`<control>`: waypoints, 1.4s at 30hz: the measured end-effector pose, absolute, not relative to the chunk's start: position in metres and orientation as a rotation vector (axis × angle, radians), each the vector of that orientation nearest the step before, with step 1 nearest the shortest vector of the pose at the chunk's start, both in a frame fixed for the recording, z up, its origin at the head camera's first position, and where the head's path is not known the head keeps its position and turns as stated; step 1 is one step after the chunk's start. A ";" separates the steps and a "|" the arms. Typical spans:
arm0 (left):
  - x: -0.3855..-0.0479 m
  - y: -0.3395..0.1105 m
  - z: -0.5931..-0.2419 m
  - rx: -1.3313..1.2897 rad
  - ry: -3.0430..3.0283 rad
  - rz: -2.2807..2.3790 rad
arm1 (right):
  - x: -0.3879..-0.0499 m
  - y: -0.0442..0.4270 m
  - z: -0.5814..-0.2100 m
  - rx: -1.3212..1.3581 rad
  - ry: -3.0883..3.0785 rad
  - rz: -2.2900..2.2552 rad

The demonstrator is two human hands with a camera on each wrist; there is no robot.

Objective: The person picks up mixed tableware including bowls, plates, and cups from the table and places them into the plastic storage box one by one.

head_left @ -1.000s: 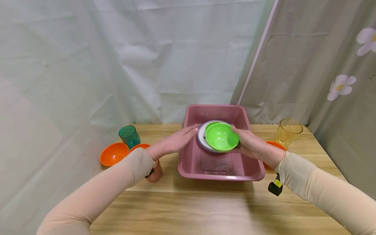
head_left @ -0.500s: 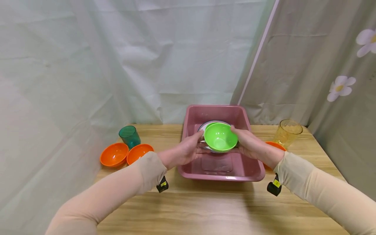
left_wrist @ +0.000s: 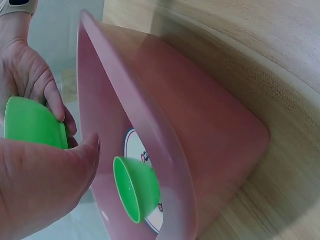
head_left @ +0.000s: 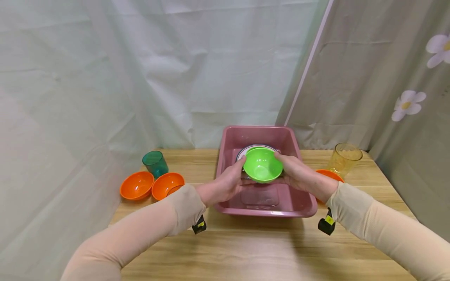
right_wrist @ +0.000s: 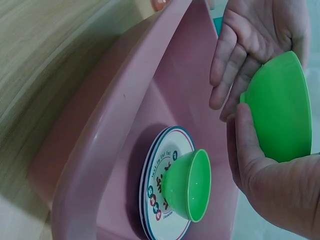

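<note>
Hands (head_left: 226, 184) (head_left: 296, 170) closer together, holding green bowl (head_left: 263, 166)

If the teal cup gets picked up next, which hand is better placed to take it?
Probably the left hand: it is nearer the teal cup, while the right hand is farther off, across the pink tub. Both hold the raised green bowl, so the left would have to let go first.

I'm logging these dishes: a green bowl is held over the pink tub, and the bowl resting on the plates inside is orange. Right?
Not quite: the lower bowl, on the plates inside the pink tub, is green, not orange; the right wrist view shows it. The held green bowl is as you say.
</note>
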State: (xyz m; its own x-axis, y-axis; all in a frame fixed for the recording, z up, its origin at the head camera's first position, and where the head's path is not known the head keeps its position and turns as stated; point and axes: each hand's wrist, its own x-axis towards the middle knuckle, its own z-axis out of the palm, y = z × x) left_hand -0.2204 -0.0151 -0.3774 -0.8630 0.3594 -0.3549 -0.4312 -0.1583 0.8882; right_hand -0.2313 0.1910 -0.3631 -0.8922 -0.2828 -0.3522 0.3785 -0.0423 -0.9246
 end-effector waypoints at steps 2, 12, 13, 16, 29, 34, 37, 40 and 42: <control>-0.220 -0.014 -0.378 -0.085 1.617 2.059 | -0.231 0.191 -0.363 0.106 1.799 -1.986; -0.220 -0.009 -0.379 -0.088 1.638 2.068 | -0.230 0.191 -0.365 0.101 1.797 -1.995; -0.220 -0.009 -0.378 -0.089 1.637 2.071 | -0.230 0.191 -0.365 0.101 1.794 -1.996; -0.220 -0.008 -0.378 -0.090 1.612 2.092 | -0.230 0.191 -0.365 0.105 1.783 -2.001; -0.225 -0.007 -0.373 -0.114 1.462 2.176 | -0.229 0.197 -0.360 0.085 1.771 -1.990; -0.228 -0.007 -0.372 -0.098 1.464 2.195 | -0.226 0.203 -0.360 0.025 1.840 -1.946; -0.231 -0.008 -0.371 -0.100 1.481 2.200 | -0.224 0.209 -0.359 -0.035 1.946 -1.873; -0.234 -0.010 -0.371 -0.122 1.501 2.200 | -0.221 0.216 -0.357 -0.111 2.078 -1.765; -0.236 -0.012 -0.371 -0.140 1.521 2.198 | -0.219 0.221 -0.355 -0.152 2.166 -1.673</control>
